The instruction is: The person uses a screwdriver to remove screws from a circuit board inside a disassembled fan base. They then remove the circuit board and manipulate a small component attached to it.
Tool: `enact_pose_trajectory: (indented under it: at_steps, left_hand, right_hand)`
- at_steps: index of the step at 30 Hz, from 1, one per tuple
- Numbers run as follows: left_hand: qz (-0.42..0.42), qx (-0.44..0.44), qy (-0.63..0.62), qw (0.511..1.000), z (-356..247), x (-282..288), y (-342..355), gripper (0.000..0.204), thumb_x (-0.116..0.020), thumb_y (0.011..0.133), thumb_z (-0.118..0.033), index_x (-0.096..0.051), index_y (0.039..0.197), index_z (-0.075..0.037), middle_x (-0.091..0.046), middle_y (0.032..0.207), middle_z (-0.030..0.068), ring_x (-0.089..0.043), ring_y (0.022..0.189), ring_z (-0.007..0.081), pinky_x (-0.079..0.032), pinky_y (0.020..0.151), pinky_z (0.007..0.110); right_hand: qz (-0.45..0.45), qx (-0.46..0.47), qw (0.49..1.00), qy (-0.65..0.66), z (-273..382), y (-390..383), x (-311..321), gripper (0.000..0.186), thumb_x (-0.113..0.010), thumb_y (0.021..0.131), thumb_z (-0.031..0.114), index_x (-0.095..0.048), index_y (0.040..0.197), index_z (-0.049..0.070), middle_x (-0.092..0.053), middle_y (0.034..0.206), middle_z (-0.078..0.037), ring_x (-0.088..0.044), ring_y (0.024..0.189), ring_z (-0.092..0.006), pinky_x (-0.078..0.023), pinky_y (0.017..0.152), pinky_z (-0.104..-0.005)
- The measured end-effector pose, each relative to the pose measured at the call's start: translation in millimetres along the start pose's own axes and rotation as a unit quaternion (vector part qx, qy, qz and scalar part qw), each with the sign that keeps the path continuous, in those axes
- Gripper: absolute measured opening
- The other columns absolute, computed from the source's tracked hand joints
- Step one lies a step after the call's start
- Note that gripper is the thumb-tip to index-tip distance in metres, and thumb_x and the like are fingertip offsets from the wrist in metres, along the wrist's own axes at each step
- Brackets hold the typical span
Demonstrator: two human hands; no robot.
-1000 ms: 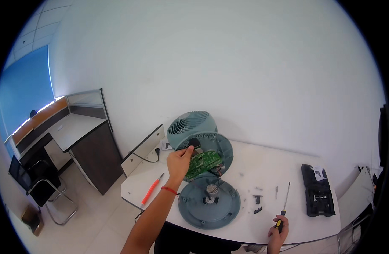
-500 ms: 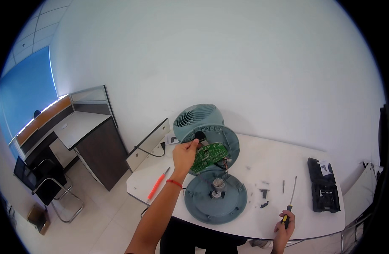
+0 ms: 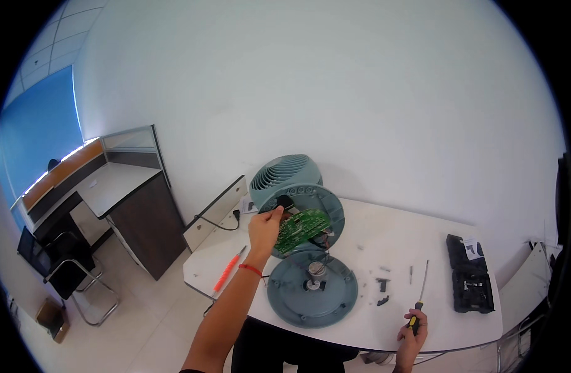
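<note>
My left hand [image 3: 265, 231], red band on the wrist, is closed on a black part attached to a green circuit board [image 3: 303, 230]. Behind the board is a tilted round teal cover [image 3: 329, 208], backed by the fan's grille housing [image 3: 285, 171]. Wires run down to a motor [image 3: 316, 271] on the round base plate [image 3: 292, 301] lying flat. My right hand [image 3: 411, 336] grips a yellow-and-black screwdriver [image 3: 413, 323] at the front right. An orange tool [image 3: 226, 273] lies left of the base; small black pieces [image 3: 382, 285] and bits lie to its right.
A black tool case [image 3: 469, 289] lies open at the right of the white table [image 3: 385, 227]. A low panel [image 3: 198, 230] with a plugged cable [image 3: 234, 216] edges the back left. Another desk [image 3: 114, 186] and a black chair [image 3: 62, 267] stand left; a wall rises behind.
The whole view has shifted slightly as my head moved. Both hands keep the same grips, with no clear movement relative to the table.
</note>
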State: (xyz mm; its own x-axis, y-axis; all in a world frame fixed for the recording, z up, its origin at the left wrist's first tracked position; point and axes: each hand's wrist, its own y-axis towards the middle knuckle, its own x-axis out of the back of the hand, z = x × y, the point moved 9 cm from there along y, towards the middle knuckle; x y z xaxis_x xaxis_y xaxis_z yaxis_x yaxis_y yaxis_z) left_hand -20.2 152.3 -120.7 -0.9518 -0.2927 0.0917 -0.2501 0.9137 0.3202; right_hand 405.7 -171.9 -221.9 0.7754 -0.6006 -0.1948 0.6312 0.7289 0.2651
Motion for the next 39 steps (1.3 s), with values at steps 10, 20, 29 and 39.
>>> enact_pose_trajectory:
  at_steps: [10, 20, 29, 39]
  left_hand:
    - [-0.048, -0.078, 0.216, 0.972, -53, 20, -21, 0.034, -0.074, 0.097, -0.041, -0.085, 0.097, -0.008, -0.079, 0.082, 0.0119, -0.075, 0.074, 0.0302, -0.056, 0.071, 0.041]
    - [-0.058, -0.440, 0.248, 0.861, -129, 9, -29, 0.060, -0.091, 0.079, -0.016, -0.065, 0.133, -0.010, -0.068, 0.131, 0.0147, -0.064, 0.124, 0.0338, -0.050, 0.102, 0.045]
    - [0.057, -0.306, 0.231, 0.922, -91, -6, 0, 0.060, -0.088, 0.083, -0.019, -0.062, 0.136, -0.009, -0.071, 0.131, 0.0128, -0.069, 0.117, 0.0360, -0.055, 0.097, 0.042]
    - [-0.014, -0.353, 0.240, 0.904, -86, -5, -6, 0.055, -0.088, 0.081, -0.013, -0.063, 0.130, -0.013, -0.072, 0.118, 0.0088, -0.072, 0.100, 0.0322, -0.057, 0.081, 0.039]
  right_hand:
    - [0.000, -0.007, 1.000, 0.005, 4, -2, -2, 0.050, -0.052, 0.080, -0.009, -0.063, 0.128, 0.002, -0.060, 0.110, -0.008, -0.046, 0.067, -0.0065, -0.040, 0.058, -0.0205]
    - [-0.007, -0.009, 1.000, -0.019, 1, -2, 1, 0.051, -0.052, 0.079, -0.010, -0.062, 0.128, 0.002, -0.061, 0.110, -0.008, -0.046, 0.066, -0.0062, -0.040, 0.058, -0.0205]
    - [-0.016, -0.013, 0.999, -0.038, -10, -2, 9, 0.053, -0.050, 0.078, -0.011, -0.062, 0.127, 0.002, -0.061, 0.110, -0.007, -0.044, 0.064, -0.0059, -0.038, 0.056, -0.0204]
    - [0.011, 0.027, 0.998, -0.064, -8, -1, 11, 0.045, -0.055, 0.087, -0.005, -0.061, 0.131, 0.000, -0.061, 0.106, -0.006, -0.045, 0.064, -0.0065, -0.038, 0.055, -0.0213]
